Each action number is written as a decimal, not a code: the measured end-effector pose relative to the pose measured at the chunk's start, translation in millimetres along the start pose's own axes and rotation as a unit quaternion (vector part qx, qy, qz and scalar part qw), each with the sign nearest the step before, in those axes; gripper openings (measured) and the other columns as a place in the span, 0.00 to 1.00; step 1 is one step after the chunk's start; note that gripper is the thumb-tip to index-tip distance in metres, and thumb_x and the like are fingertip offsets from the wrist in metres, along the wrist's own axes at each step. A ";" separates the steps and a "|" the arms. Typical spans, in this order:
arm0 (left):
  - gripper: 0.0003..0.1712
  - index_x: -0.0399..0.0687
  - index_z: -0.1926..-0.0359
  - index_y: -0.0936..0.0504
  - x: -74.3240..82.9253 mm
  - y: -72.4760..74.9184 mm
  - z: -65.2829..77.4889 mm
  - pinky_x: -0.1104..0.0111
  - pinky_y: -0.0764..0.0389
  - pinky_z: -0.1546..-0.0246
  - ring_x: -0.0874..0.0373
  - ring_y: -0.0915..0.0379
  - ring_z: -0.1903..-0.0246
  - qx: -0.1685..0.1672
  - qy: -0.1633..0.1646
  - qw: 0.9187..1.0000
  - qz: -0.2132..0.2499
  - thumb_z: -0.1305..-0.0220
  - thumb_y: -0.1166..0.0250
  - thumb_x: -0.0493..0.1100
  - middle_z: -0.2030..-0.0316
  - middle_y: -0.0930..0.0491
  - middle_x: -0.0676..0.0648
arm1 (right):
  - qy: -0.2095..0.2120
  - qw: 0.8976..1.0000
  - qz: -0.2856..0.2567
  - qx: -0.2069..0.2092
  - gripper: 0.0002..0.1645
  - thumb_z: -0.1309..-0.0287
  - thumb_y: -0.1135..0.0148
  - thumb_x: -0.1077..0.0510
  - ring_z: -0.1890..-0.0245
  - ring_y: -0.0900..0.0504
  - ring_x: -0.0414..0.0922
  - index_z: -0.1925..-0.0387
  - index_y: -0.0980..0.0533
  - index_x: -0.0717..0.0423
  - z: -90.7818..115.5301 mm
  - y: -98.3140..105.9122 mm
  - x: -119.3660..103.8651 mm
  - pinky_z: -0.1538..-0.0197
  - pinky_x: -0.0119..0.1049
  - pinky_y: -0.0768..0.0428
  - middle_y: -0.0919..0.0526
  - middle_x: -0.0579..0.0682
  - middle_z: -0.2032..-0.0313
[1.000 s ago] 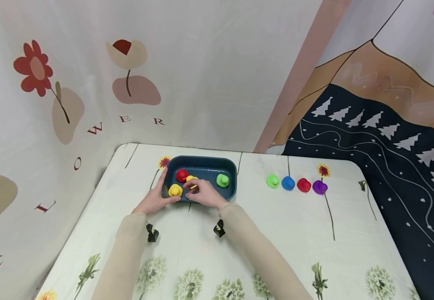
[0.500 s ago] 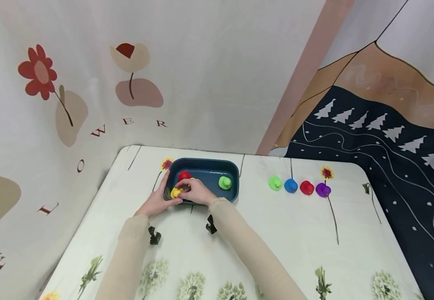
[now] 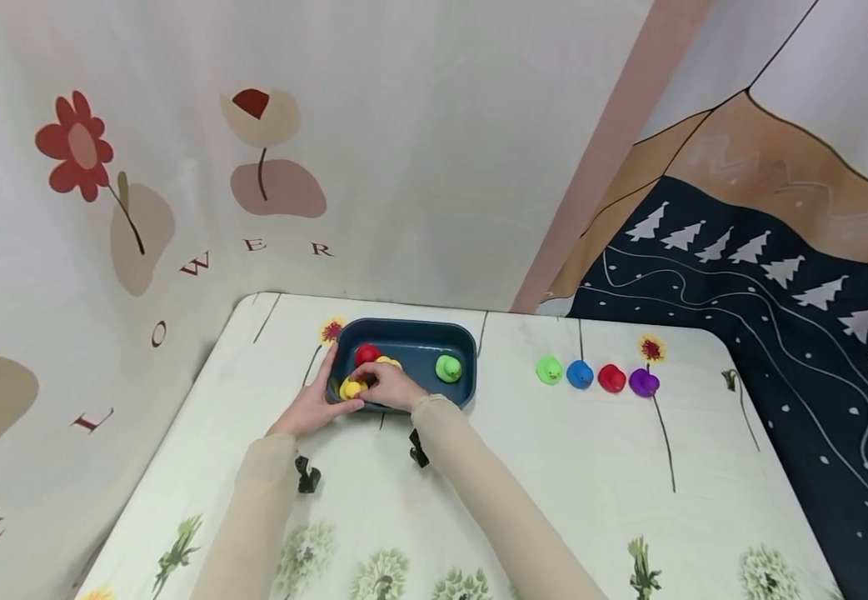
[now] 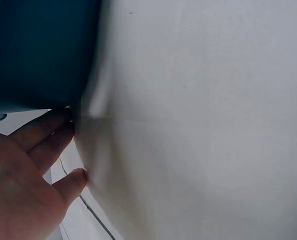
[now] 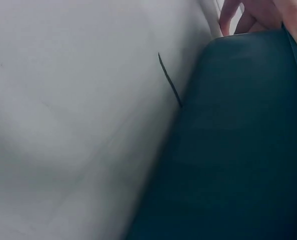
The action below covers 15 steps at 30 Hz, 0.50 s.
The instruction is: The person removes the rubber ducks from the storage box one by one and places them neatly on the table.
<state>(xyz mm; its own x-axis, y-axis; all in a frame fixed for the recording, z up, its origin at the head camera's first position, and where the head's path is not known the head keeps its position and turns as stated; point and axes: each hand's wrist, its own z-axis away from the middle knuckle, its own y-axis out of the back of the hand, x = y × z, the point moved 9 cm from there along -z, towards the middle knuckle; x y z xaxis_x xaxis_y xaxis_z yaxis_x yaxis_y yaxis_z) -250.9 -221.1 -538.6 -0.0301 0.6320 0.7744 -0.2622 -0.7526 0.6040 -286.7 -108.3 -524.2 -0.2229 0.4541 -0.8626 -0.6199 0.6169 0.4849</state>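
Observation:
A dark blue tray (image 3: 422, 337) stands near the table's back edge. My left hand (image 3: 308, 408) holds its left end, thumb along the near rim; in the left wrist view the fingers (image 4: 41, 142) lie against the tray wall (image 4: 43, 55). Inside the tray, my right hand (image 3: 392, 386) pinches a yellow rubber duck (image 3: 348, 388) at the near left corner. A second yellow duck (image 3: 388, 362), partly covered by the right hand, sits beside a red duck (image 3: 366, 354). A light green duck (image 3: 448, 368) is at the tray's right end. The right wrist view shows mostly the tray's outer wall (image 5: 238, 125).
Right of the tray, a row of ducks stands on the table: green (image 3: 550, 369), blue (image 3: 580, 374), red (image 3: 611, 378) and purple (image 3: 644, 382). The flower-printed tablecloth (image 3: 554, 467) meets a printed curtain (image 3: 419, 167) behind.
My right hand has moved left from the second yellow duck to the yellow duck at the near left corner and taken hold of it. The left hand stays on the tray.

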 end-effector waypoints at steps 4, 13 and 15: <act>0.64 0.66 0.24 0.71 1.0 0.4 0.6 0.34 0.37 0.45 0.25 0.41 0.40 0.001 -0.003 1.000 0.000 0.43 0.32 0.62 0.29 0.52 0.30 | -0.006 1.000 0.009 0.002 0.15 0.42 0.34 0.63 0.57 0.25 0.43 0.52 0.20 0.57 -1.8 -0.7 1.5 0.53 0.27 0.25 0.19 0.46 0.58; 0.64 0.65 0.24 0.72 1.3 0.1 -0.4 0.35 0.37 0.45 0.26 0.41 0.40 0.001 -0.003 1.000 0.000 0.43 0.31 0.62 0.29 0.51 0.29 | -0.013 0.999 0.040 0.006 0.14 0.41 0.33 0.62 0.62 0.26 0.40 0.53 0.19 0.58 -3.0 0.9 0.7 0.55 0.27 0.25 0.20 0.45 0.62; 0.64 0.65 0.24 0.72 1.3 0.8 -0.4 0.35 0.37 0.45 0.26 0.40 0.40 0.002 -0.003 1.000 -0.002 0.43 0.32 0.62 0.29 0.51 0.29 | -0.017 0.999 0.031 0.013 0.13 0.41 0.33 0.61 0.63 0.26 0.40 0.53 0.19 0.58 -2.2 2.6 1.9 0.56 0.27 0.25 0.20 0.44 0.63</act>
<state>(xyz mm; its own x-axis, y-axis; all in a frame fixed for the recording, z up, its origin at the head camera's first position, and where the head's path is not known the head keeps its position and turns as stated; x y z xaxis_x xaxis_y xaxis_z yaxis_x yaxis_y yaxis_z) -251.5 -220.8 -537.3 -0.0227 0.6346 0.7725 -0.2593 -0.7500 0.6085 -290.4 -107.2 -524.9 -0.2344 0.5129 -0.8259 -0.5865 0.6029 0.5409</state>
